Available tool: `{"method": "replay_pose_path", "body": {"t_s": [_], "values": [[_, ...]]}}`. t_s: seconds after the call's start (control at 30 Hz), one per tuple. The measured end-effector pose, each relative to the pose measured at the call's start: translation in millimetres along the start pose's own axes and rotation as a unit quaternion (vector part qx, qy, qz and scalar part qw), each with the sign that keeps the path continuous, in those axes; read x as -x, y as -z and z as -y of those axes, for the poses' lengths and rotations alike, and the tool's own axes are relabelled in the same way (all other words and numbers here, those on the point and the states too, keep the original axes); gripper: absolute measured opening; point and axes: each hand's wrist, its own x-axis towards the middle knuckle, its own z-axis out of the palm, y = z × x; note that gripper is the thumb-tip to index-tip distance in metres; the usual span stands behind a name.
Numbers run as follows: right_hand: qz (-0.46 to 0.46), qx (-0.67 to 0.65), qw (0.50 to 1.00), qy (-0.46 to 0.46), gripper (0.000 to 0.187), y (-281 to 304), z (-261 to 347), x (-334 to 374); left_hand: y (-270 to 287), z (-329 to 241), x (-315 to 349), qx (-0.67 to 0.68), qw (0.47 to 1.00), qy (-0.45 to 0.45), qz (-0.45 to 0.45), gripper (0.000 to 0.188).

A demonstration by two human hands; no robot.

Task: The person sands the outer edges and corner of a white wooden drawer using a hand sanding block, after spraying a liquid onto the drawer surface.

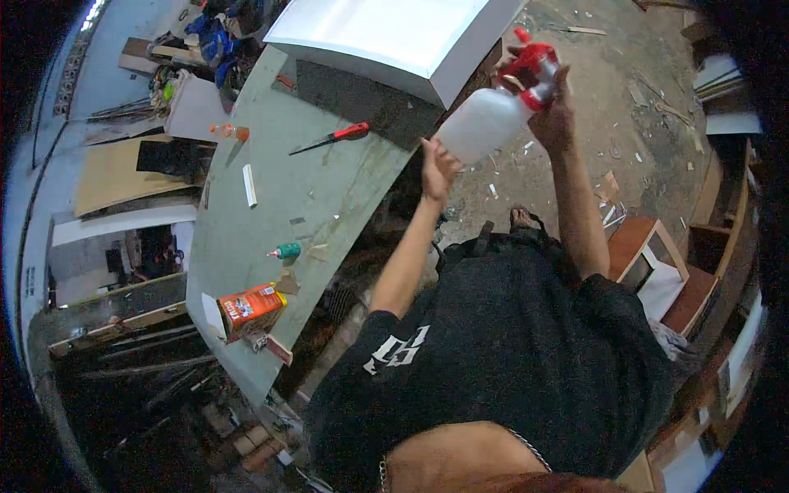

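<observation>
A cloudy white spray bottle (483, 123) with a red sprayer head (537, 64) is tilted in front of me, beyond the table's right edge. My right hand (555, 115) is closed around the neck end beside the red head, its fingers partly hidden behind it. At the bottle's lower end, my left hand (440, 171) is closed on the base, thumb toward me. Close by on the left stands a large white box-shaped panel piece (370, 41) on the table. A red-handled file or screwdriver-like tool (352, 131) lies there too; its kind is unclear.
The green-grey table (279, 181) carries an orange-capped bottle (230, 131), a white strip (249, 186), a small green bottle (286, 251) and an orange-red tin (251, 311). Scraps litter the concrete floor (633, 123). Wooden cabinet parts (637, 246) stand at right.
</observation>
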Motion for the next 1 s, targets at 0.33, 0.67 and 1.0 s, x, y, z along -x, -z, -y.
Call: {"method": "replay_pose_path", "body": {"t_s": [0.33, 0.67, 1.0], "values": [[0.060, 0.084, 0.989, 0.109, 0.059, -93, 28, -9, -33, -93, 65, -0.003, 0.979, -0.077, 0.191, 0.047], [0.172, 0.072, 0.974, 0.130, 0.058, -201, 32, 32, -27, -157, 141, -0.031, 0.953, -0.218, 0.207, 0.044], [-0.133, 0.323, 0.936, 0.041, 0.051, -144, -75, 81, 43, -31, 128, 0.109, 0.972, 0.159, 0.132, 0.069]]}}
